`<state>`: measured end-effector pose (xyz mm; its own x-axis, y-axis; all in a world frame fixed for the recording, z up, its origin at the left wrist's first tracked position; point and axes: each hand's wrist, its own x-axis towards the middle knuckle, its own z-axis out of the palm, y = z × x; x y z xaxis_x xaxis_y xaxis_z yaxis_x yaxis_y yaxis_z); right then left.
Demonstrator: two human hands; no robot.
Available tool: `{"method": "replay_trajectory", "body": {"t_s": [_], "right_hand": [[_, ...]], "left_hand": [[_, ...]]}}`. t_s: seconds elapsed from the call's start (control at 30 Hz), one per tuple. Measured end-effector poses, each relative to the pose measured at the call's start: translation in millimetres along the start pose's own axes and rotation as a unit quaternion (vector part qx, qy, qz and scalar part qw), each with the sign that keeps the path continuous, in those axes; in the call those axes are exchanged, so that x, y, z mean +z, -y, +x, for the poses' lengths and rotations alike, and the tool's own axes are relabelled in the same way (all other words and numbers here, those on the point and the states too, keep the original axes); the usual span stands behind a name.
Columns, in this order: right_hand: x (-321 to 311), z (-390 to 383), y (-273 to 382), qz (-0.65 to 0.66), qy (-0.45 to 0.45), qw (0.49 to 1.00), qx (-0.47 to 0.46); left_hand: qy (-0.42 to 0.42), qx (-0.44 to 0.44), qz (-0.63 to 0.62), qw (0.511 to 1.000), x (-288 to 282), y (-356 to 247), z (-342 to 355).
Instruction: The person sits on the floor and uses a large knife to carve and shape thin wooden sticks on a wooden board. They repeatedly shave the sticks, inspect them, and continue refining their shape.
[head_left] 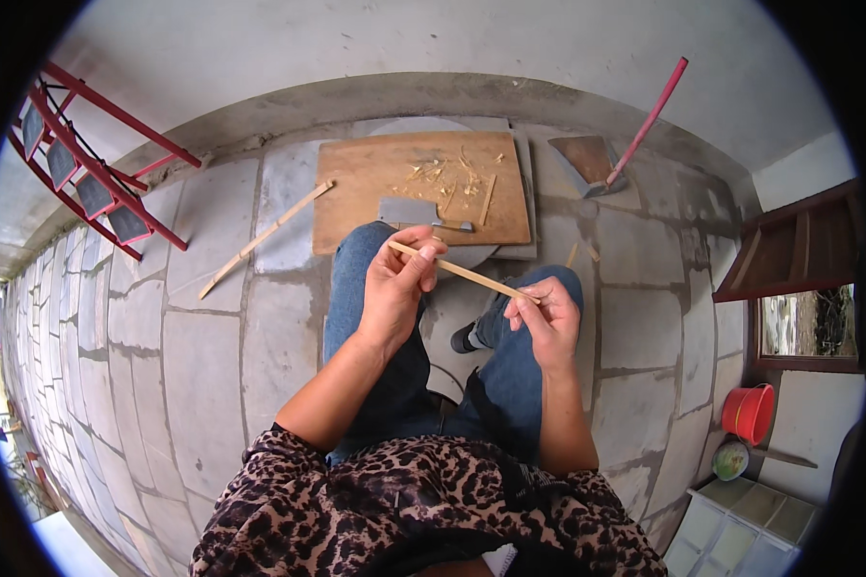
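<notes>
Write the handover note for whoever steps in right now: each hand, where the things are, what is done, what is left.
Left hand: grip shut on one end of the thin bamboo strip, held over the knees.
Right hand: fingers pinch the strip's other end.
Wooden board lies on the stone floor ahead, with the cleaver and loose shavings on it. A longer bamboo stick lies on the floor left of the board.
Done: shavings on the board suggest some splitting or trimming.
Left: the strip in hand is probably being checked; the long stick looks unworked.
</notes>
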<state>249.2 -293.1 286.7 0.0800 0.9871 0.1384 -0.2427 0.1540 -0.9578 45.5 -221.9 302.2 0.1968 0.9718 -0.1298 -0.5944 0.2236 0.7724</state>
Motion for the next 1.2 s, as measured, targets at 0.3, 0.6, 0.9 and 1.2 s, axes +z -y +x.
{"method": "replay_trajectory", "body": {"t_s": [0.3,0.6,0.9,1.2], "right_hand": [[1.2,-2.0,14.8,-0.042,-0.008,0.998,-0.043],[7.2,-4.4,19.3,-0.062,-0.018,0.998,-0.019],[5.3,-2.3,15.2,-0.074,-0.035,0.995,-0.064],[16.2,-2.1,27.3,-0.106,-0.059,0.992,-0.045]], "left_hand": [[0.019,-0.032,-0.07,0.997,-4.8,-0.1,0.3],[0.036,-0.006,-0.063,0.997,-4.1,0.0,-2.4],[0.058,-0.016,-0.042,0.997,0.1,2.7,-7.6],[0.048,-0.006,-0.072,0.996,-1.1,-1.3,-5.8]]}}
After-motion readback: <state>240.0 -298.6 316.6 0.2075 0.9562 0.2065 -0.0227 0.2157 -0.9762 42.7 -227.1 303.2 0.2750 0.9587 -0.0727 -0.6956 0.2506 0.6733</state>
